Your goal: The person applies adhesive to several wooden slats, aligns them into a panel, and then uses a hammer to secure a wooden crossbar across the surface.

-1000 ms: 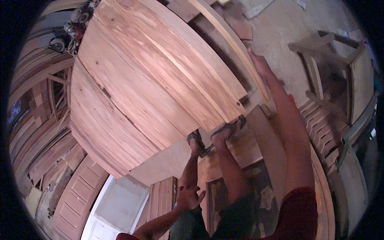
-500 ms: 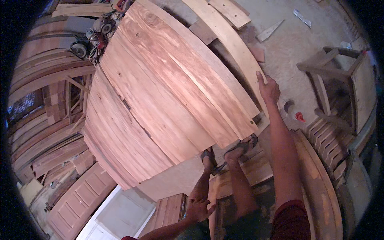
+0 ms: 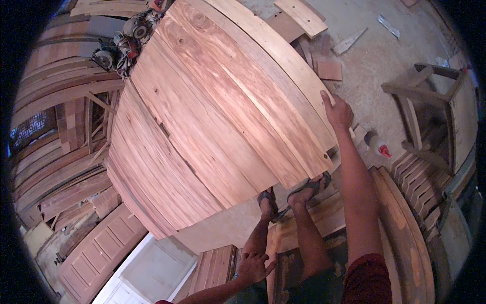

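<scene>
1. Gripping the far right edge of the panel (image 3: 212, 116), the right hand (image 3: 338, 112) has its fingers curled over the rim; the big reddish slab of glued boards stands tilted, propped over the stack (image 3: 66, 167) on the left.
2. Left hand (image 3: 254, 264) sits low by the knee, fingers loosely spread, resting on the leg and holding nothing.
3. Panel's near lower corner hangs just above the sandalled feet (image 3: 291, 195), which stand on planks (image 3: 304, 228); whether that corner touches anything, I cannot tell.
4. Judging progress: the panel looks lifted and under one-hand control, but not laid flat or set down; the shifting of it seems mid-way, with placing left to do.
5. Further out: power tools (image 3: 124, 43) beyond the top edge; offcuts (image 3: 329, 55) on the dusty floor; a wooden frame (image 3: 430, 111) at right; a panelled door (image 3: 96, 253) lower left.
</scene>
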`<state>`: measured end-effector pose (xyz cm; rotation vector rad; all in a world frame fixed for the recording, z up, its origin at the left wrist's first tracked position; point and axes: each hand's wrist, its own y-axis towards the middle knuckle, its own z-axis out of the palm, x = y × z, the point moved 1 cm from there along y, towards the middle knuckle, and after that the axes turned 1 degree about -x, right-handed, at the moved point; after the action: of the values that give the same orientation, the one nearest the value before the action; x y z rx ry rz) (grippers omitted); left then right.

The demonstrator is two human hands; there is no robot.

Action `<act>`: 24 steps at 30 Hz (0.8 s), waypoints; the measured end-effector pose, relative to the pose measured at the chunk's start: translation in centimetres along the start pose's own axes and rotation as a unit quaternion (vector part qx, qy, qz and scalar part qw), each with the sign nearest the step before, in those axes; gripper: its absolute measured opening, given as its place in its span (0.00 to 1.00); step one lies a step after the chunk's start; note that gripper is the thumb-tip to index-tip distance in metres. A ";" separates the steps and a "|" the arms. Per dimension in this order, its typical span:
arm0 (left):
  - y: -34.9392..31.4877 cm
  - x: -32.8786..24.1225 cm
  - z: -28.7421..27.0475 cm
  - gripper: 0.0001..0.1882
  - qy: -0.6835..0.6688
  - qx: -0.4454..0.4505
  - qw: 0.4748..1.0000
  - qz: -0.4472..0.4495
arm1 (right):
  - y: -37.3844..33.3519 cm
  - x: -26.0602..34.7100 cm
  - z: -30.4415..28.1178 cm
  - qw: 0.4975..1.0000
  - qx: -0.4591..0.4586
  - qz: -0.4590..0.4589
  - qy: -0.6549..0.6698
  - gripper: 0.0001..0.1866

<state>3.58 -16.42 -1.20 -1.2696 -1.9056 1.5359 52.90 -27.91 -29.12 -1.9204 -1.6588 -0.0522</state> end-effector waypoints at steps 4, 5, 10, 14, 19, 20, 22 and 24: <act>0.1 -0.2 -0.5 0.31 0.001 0.019 1.000 0.002 | 0.5 0.4 -0.1 1.000 -0.009 -0.006 -0.007 0.42; 0.0 -0.3 -0.6 0.31 0.001 0.023 1.000 0.002 | 0.5 0.6 -0.3 1.000 -0.007 -0.011 -0.003 0.43; 0.4 0.1 0.4 0.31 -0.032 0.014 0.999 -0.010 | 0.8 1.3 -1.1 0.999 -0.008 -0.034 0.000 0.44; 0.4 -0.4 0.2 0.30 0.010 -0.016 1.000 0.018 | 1.5 0.1 0.9 0.997 -0.006 -0.067 0.023 0.44; 0.4 -1.3 -0.5 0.32 0.010 0.040 0.999 -0.014 | 2.1 -0.2 0.2 0.998 0.045 -0.046 0.025 0.44; 0.4 -1.3 -0.5 0.32 0.010 0.043 0.999 -0.012 | 2.2 -0.4 0.3 0.998 0.045 -0.044 0.032 0.44; 0.5 -1.2 -0.6 0.32 0.013 0.046 0.999 -0.010 | 2.1 -0.5 0.3 0.997 0.039 -0.044 0.040 0.43; 0.5 -1.0 -0.7 0.32 0.011 0.037 0.999 -0.006 | 1.8 -0.2 0.3 0.997 0.029 -0.047 0.045 0.43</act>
<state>4.83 -16.89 -1.20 -1.2348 -1.8217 1.5649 54.42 -28.03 -30.15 -1.7699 -1.6722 -0.1249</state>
